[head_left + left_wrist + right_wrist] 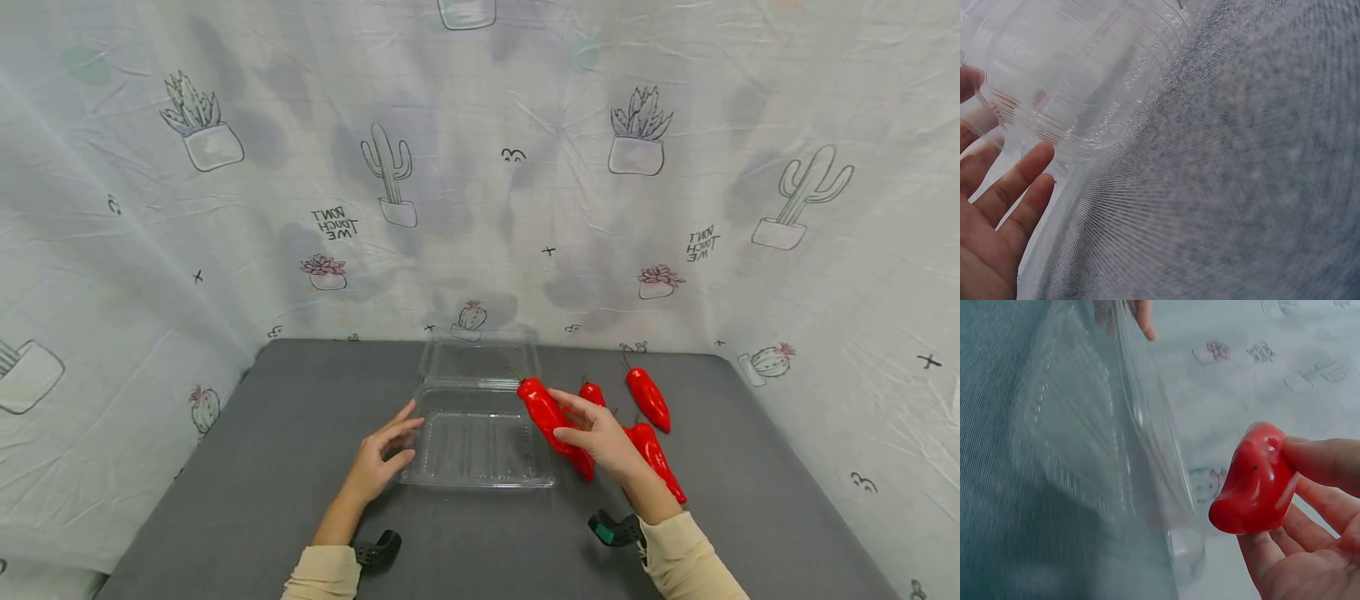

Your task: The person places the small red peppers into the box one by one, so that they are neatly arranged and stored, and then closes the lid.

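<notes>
A clear plastic clamshell box [480,482] lies unfolded on the table, its lid [480,360] hinged back toward the wall. My right hand [606,443] pinches a long red pepper [542,408] between thumb and fingers at the box's right side, stem end pointing up and left. In the right wrist view the pepper's rounded tip [1254,487] faces the camera, with the thumb pressed on its side. At the box's left edge is my left hand [375,462], fingers spread and slightly bent, holding nothing. The left wrist view shows its fingertips [1038,153] right at the clear plastic wall.
To the right of the box lie several more red peppers: one [648,400] toward the back, one [662,467] beside my right wrist and one [592,392] partly behind my right hand. A dark grey cloth [300,433] covers the table. Printed white sheeting [480,208] surrounds it.
</notes>
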Tool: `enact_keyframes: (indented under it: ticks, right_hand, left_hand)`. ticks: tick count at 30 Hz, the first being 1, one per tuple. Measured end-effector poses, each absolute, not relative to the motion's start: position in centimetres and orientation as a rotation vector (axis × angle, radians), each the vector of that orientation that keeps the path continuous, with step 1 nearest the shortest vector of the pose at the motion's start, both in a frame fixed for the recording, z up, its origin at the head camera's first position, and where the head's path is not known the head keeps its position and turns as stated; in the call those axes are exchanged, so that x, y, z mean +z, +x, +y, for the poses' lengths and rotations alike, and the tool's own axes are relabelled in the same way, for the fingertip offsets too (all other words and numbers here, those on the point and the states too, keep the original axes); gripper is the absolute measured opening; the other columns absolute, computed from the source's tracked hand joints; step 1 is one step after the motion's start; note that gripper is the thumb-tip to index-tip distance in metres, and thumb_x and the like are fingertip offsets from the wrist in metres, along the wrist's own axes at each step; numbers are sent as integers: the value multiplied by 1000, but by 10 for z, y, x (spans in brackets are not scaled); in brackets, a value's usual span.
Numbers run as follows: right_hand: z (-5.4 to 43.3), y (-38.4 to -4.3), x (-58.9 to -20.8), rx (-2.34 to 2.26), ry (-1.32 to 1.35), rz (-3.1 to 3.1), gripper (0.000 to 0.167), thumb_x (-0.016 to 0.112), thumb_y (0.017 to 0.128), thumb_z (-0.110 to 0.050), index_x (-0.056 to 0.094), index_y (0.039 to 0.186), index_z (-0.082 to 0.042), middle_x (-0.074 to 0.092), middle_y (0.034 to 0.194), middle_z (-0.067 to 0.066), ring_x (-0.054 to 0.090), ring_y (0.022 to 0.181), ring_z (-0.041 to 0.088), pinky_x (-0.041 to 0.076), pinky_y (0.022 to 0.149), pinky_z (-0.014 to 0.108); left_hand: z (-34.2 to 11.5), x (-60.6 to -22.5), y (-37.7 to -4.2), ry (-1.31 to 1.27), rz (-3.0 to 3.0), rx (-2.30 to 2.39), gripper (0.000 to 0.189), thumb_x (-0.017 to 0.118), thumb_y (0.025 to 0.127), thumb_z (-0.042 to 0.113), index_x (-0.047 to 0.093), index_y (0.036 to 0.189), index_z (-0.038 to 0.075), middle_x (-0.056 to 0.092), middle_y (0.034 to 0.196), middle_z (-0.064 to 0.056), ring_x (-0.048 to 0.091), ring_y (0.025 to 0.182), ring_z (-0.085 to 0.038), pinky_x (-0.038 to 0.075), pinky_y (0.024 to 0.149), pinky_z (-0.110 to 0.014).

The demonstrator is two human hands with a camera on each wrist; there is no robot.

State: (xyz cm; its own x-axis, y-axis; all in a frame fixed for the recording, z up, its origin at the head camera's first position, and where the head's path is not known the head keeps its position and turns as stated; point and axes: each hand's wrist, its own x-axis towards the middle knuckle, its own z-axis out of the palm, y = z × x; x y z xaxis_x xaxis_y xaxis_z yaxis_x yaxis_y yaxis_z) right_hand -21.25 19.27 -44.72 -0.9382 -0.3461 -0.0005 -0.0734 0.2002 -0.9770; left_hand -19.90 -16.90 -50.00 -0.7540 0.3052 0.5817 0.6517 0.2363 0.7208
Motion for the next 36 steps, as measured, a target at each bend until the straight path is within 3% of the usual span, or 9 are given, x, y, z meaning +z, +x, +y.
enact_keyframes:
  ticks: [6, 11, 19, 24, 29, 36]
  right_hand:
    - [172, -217, -448, -1778, -493, 2234, 59, 65, 88, -13, 42, 143, -11, 47, 140, 19, 52, 119, 34, 55, 80, 31]
    - [158, -219, -453, -1748, -523, 2173, 58, 64, 89, -12, 43, 143, -13, 48, 140, 18, 50, 123, 33, 55, 81, 32]
    - [140, -224, -458, -1624, -597, 2139, 54, 63, 88, -6, 49, 139, -12, 52, 136, 16, 52, 116, 29, 54, 81, 31]
    - [133, -225, -459, -1517, -653, 2126, 53, 61, 88, -4, 51, 138, -15, 52, 136, 13, 50, 115, 27, 52, 79, 31]
    - [128, -227, -459, -1395, -666, 2112, 51, 61, 87, -2, 54, 135, -19, 55, 132, 8, 52, 106, 23, 50, 78, 31]
    - [121, -230, -459, -1267, -712, 2119, 50, 63, 84, -1, 59, 129, -22, 57, 131, 1, 52, 110, 19, 47, 88, 33]
  left_hand:
    - [-168, -499, -198, -878, -2203, -1526, 42, 60, 76, -19, 56, 118, -18, 39, 132, -44, 60, 107, -7, 53, 76, -51]
    - [-167, -499, -197, -876, -2203, -1516, 42, 60, 76, -19, 56, 117, -18, 39, 132, -44, 64, 105, -19, 54, 76, -50]
    - [-167, -498, -197, -872, -2195, -1516, 41, 60, 75, -20, 56, 116, -19, 40, 131, -44, 60, 105, -5, 54, 75, -52]
    - [-167, -497, -197, -863, -2204, -1498, 41, 61, 75, -19, 57, 115, -19, 41, 131, -43, 62, 104, -7, 55, 76, -49]
    - [-167, -497, -197, -866, -2199, -1501, 41, 61, 74, -19, 57, 115, -19, 42, 130, -43, 65, 101, -18, 55, 76, -49]
    - [-168, -497, -198, -871, -2197, -1513, 41, 61, 75, -19, 56, 115, -19, 41, 130, -44, 63, 102, -9, 55, 76, -49]
